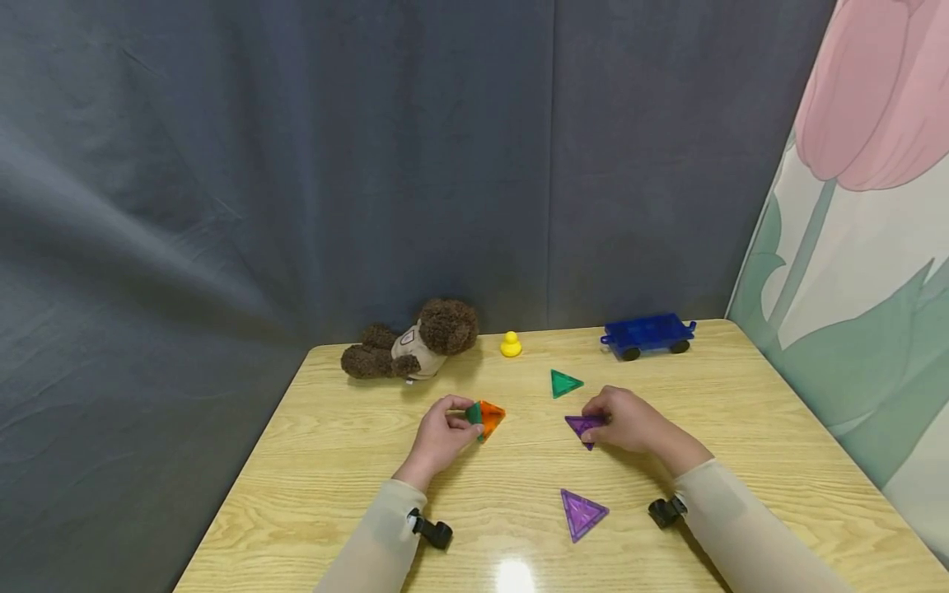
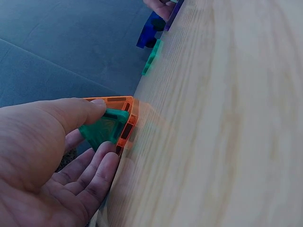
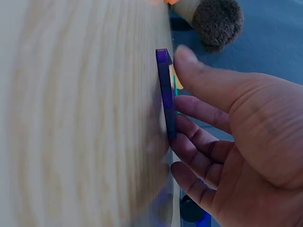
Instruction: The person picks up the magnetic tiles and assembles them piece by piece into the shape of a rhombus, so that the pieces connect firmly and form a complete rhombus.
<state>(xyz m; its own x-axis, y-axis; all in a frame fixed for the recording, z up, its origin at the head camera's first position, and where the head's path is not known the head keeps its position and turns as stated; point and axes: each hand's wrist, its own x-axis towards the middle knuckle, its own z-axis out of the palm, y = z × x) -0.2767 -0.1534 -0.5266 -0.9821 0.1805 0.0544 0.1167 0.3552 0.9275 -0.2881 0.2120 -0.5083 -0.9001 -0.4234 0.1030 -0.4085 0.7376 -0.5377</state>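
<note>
My left hand pinches a green triangular magnetic tile between thumb and fingers, low over the table. An orange triangular tile meets the green one at an angle, its edge close along the wood in the left wrist view. On the other side, my right hand grips a dark purple triangular tile by its edges, thumb at one end and fingertips at the other. That tile lies close over the tabletop. Nearer to me, a lighter purple triangular tile lies flat between the two forearms.
Beyond the right hand lies another green triangular tile. Along the back edge are a brown teddy bear on its side, a yellow rubber duck and a blue toy wagon. A dark curtain hangs behind the wooden table.
</note>
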